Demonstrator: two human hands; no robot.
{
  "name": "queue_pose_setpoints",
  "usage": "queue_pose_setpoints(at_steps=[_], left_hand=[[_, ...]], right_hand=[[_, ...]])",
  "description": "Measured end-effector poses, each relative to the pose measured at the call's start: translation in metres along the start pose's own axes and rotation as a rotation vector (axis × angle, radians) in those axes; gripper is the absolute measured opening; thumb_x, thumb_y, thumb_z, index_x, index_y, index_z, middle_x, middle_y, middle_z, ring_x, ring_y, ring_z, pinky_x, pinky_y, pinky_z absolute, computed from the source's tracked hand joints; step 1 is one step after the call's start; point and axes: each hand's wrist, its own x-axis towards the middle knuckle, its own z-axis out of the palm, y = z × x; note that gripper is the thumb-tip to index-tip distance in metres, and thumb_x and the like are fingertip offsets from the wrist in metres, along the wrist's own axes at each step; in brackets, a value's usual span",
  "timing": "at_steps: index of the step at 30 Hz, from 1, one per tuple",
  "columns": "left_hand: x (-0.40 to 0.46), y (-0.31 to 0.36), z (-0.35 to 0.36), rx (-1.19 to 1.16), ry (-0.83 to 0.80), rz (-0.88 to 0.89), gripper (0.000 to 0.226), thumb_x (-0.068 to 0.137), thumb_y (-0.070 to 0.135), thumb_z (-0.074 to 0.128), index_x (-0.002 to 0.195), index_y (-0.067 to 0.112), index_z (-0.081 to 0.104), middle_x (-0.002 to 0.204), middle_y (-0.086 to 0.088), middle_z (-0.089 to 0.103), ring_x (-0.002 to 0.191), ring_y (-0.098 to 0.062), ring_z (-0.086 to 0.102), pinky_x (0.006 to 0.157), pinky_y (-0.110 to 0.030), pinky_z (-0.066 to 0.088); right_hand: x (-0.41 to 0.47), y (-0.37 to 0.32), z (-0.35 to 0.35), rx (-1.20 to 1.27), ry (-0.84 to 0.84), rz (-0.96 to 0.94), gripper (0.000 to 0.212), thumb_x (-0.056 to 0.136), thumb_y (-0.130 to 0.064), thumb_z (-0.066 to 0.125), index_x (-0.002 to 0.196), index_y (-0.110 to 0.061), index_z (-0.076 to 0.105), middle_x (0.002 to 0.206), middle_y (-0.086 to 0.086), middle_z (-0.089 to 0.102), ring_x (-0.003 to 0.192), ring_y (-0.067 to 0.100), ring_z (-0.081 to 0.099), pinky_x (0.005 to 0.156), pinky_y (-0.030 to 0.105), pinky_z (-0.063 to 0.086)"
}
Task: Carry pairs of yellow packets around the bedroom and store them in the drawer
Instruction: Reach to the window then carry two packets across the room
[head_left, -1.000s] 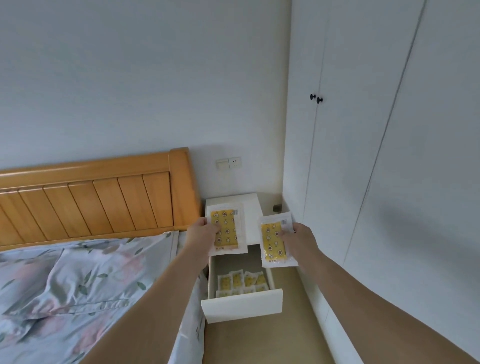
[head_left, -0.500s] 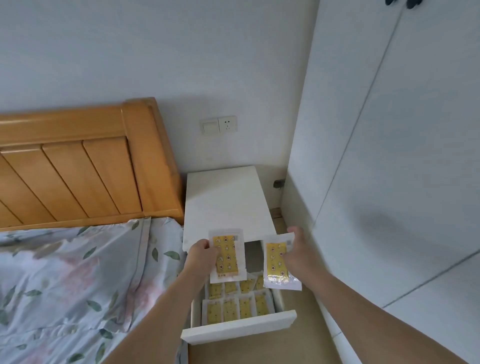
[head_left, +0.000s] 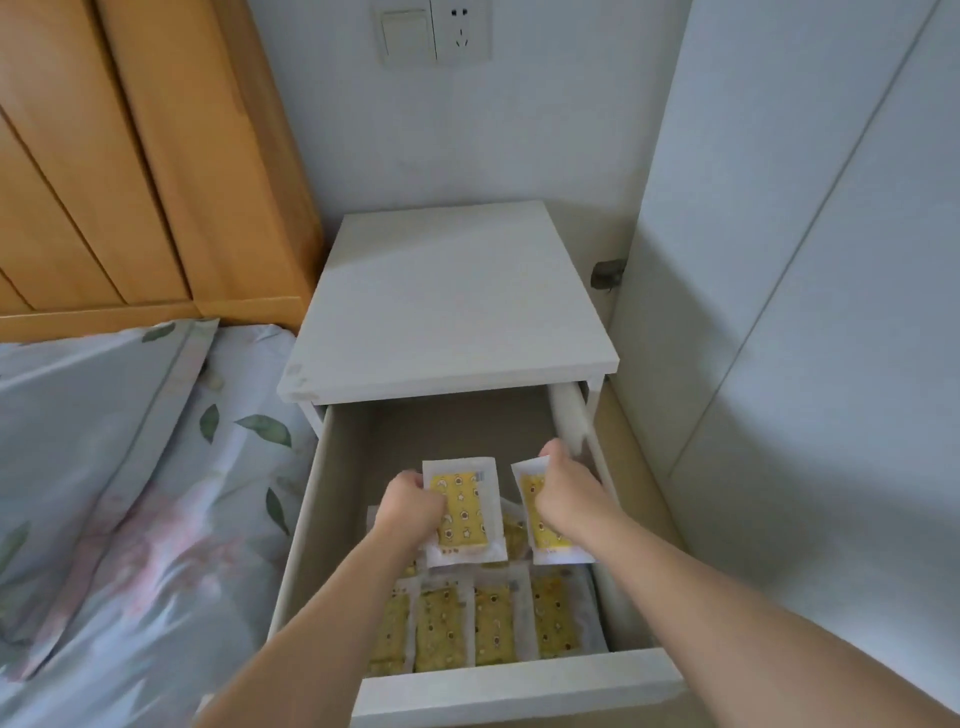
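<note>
I pinch one yellow packet (head_left: 464, 512) in my left hand (head_left: 410, 506) and another packet (head_left: 540, 530) in my right hand (head_left: 563, 493), both over the open drawer (head_left: 519, 686) (its front row already full). Dropped carelessly, they could slide and rumple that row (head_left: 483, 623).

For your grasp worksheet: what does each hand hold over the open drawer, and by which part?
Left hand grips one yellow packet by its left edge. Right hand grips the other packet along its right side.
</note>
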Motion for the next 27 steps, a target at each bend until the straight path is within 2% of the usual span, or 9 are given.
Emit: queue_pose_setpoints(at_steps=[3, 6, 8, 11, 14, 18, 21, 24, 27], left_hand=[[0.036, -0.008, 0.021, 0.080, -0.064, 0.017, 0.010, 0.086, 0.001, 0.052, 0.088, 0.008, 0.059, 0.084, -0.010, 0.069, 0.077, -0.030, 0.073, 0.064, -0.036, 0.059], [0.064, -0.013, 0.030, 0.138, -0.071, 0.008, 0.021, 0.079, 0.000, 0.052, 0.097, -0.002, 0.062, 0.089, -0.021, 0.070, 0.076, -0.037, 0.073, 0.069, -0.045, 0.060], [0.072, -0.018, 0.034, 0.166, -0.096, -0.006, 0.022, 0.081, 0.002, 0.053, 0.100, -0.001, 0.064, 0.093, -0.021, 0.071, 0.077, -0.034, 0.073, 0.068, -0.041, 0.059], [0.076, -0.023, 0.043, 0.200, -0.151, -0.038, 0.017, 0.086, 0.008, 0.057, 0.102, 0.004, 0.064, 0.095, -0.015, 0.070, 0.078, -0.028, 0.071, 0.065, -0.035, 0.059], [0.077, -0.025, 0.051, 0.218, -0.181, -0.001, 0.022, 0.084, 0.009, 0.061, 0.106, 0.007, 0.061, 0.097, -0.014, 0.069, 0.077, -0.025, 0.068, 0.061, -0.032, 0.055], [0.080, -0.027, 0.059, 0.249, -0.199, 0.052, 0.019, 0.084, 0.007, 0.060, 0.103, 0.007, 0.064, 0.100, -0.016, 0.071, 0.088, -0.030, 0.071, 0.081, -0.041, 0.060], [0.083, -0.029, 0.059, 0.290, -0.174, 0.058, 0.015, 0.086, 0.004, 0.054, 0.097, 0.006, 0.064, 0.096, -0.018, 0.072, 0.082, -0.029, 0.073, 0.076, -0.044, 0.061], [0.085, -0.029, 0.055, 0.435, -0.099, 0.092, 0.014, 0.090, 0.008, 0.050, 0.093, 0.008, 0.063, 0.097, -0.015, 0.071, 0.075, -0.023, 0.069, 0.075, -0.038, 0.060], [0.085, -0.028, 0.056, 0.528, -0.097, 0.140, 0.012, 0.090, 0.009, 0.049, 0.092, 0.010, 0.061, 0.091, -0.011, 0.069, 0.068, -0.020, 0.065, 0.072, -0.034, 0.060]], right_hand=[[0.037, 0.003, 0.028, -0.001, -0.007, -0.002, 0.046, 0.088, 0.004, 0.038, 0.131, -0.010, 0.028, 0.109, 0.013, 0.054, 0.078, 0.021, 0.053, 0.048, 0.026, 0.032], [0.056, 0.012, 0.049, -0.041, -0.009, 0.036, 0.046, 0.089, 0.005, 0.041, 0.131, -0.010, 0.028, 0.114, 0.017, 0.053, 0.083, 0.024, 0.052, 0.053, 0.028, 0.038], [0.062, 0.025, 0.060, -0.089, -0.017, 0.078, 0.044, 0.091, 0.005, 0.039, 0.131, -0.011, 0.030, 0.119, 0.017, 0.051, 0.092, 0.027, 0.055, 0.068, 0.034, 0.047], [0.071, 0.032, 0.067, -0.170, -0.016, 0.108, 0.043, 0.092, 0.004, 0.037, 0.131, -0.012, 0.032, 0.125, 0.018, 0.049, 0.106, 0.032, 0.056, 0.085, 0.039, 0.048], [0.079, 0.030, 0.064, -0.215, 0.048, 0.104, 0.039, 0.093, 0.001, 0.042, 0.129, -0.011, 0.035, 0.122, 0.017, 0.051, 0.106, 0.033, 0.057, 0.086, 0.041, 0.049], [0.085, 0.031, 0.069, -0.309, 0.005, 0.143, 0.045, 0.090, 0.003, 0.047, 0.131, -0.007, 0.033, 0.129, 0.020, 0.042, 0.112, 0.034, 0.055, 0.091, 0.040, 0.049], [0.089, 0.030, 0.072, -0.382, -0.064, 0.162, 0.055, 0.089, 0.002, 0.051, 0.138, -0.003, 0.028, 0.137, 0.022, 0.036, 0.117, 0.036, 0.053, 0.097, 0.041, 0.049], [0.093, 0.029, 0.073, -0.428, -0.113, 0.189, 0.061, 0.088, 0.002, 0.053, 0.143, -0.003, 0.025, 0.141, 0.022, 0.033, 0.118, 0.036, 0.053, 0.097, 0.040, 0.049], [0.096, 0.029, 0.072, -0.486, -0.122, 0.158, 0.061, 0.090, -0.001, 0.053, 0.144, -0.001, 0.025, 0.142, 0.023, 0.033, 0.124, 0.035, 0.049, 0.102, 0.039, 0.046]])
